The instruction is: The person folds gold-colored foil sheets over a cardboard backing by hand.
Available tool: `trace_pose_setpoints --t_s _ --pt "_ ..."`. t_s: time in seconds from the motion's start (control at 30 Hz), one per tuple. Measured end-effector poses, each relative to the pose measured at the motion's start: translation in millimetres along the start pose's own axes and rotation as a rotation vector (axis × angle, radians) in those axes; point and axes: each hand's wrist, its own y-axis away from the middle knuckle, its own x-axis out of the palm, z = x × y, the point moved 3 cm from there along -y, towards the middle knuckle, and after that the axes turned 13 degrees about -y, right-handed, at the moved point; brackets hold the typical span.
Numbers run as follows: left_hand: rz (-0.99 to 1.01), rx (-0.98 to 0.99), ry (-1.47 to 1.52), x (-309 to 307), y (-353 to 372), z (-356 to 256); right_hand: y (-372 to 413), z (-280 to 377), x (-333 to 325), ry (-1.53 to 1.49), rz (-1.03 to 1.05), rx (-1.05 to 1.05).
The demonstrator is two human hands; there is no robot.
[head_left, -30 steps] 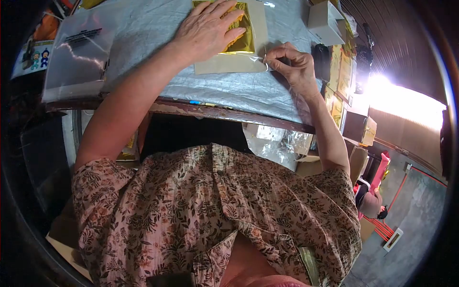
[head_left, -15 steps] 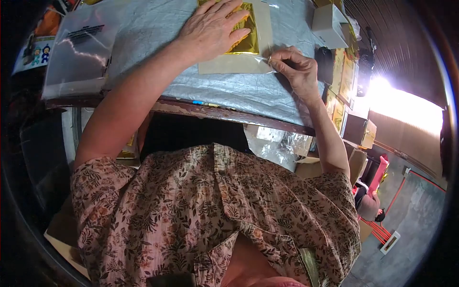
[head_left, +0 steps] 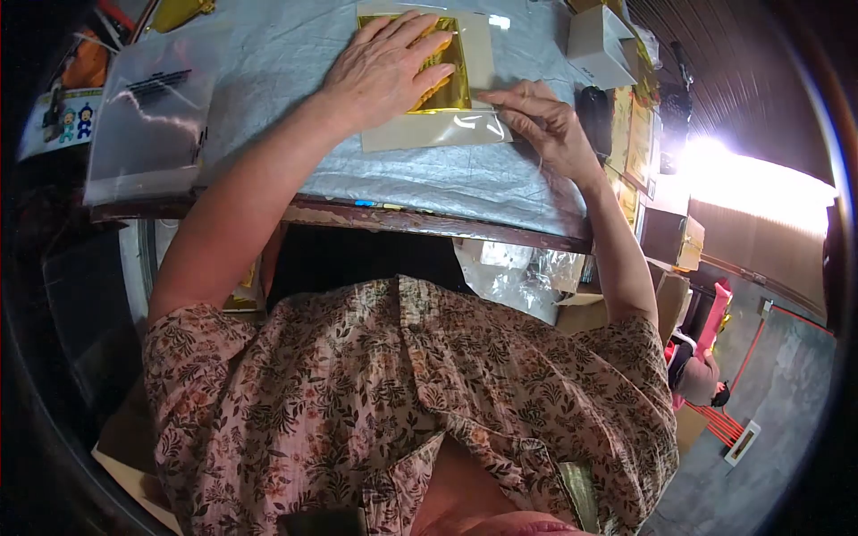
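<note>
My left hand (head_left: 386, 67) lies flat with spread fingers on a shiny gold panel (head_left: 458, 87). The panel has a raised pattern, partly hidden under that hand. Beneath it is a beige sheet (head_left: 480, 58) whose border shows at the right and near sides. Clear plastic film (head_left: 465, 128) with bright reflections covers the near border. At the right edge of this film, my right hand (head_left: 545, 125) is closed, index finger stretched along the film and thumb against its corner.
A blue-grey cloth (head_left: 295, 107) covers the table. Clear plastic sleeves (head_left: 147, 125) lie at its left. At the right stand a white box (head_left: 601, 49) and a dark object (head_left: 593, 116). Cardboard boxes (head_left: 675, 241) and another person (head_left: 697, 371) are farther right.
My right hand has moved slightly left, and its index finger now reaches across the film toward the gold panel. My left hand stays pressed on the panel. The whole view has shifted slightly.
</note>
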Motion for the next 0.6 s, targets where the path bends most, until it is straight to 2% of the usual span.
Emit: trace_pose_setpoints --t_s 0.03,0.1,0.23,0.3,0.6 --pt "-0.050 0.008 0.006 0 0 0 -3 0 -1 0.003 -0.003 -0.003" --pt "-0.100 0.016 0.007 1 1 0 -10 4 1 0.363 0.103 -0.143" --pt "-0.146 0.039 0.017 2 2 2 -22 11 1 0.502 0.157 -0.207" --pt "-0.153 0.045 0.017 1 2 2 -25 7 4 0.730 0.179 -0.328" --pt "-0.115 0.091 0.038 0 2 5 -10 -3 -16 0.829 0.139 -0.297"
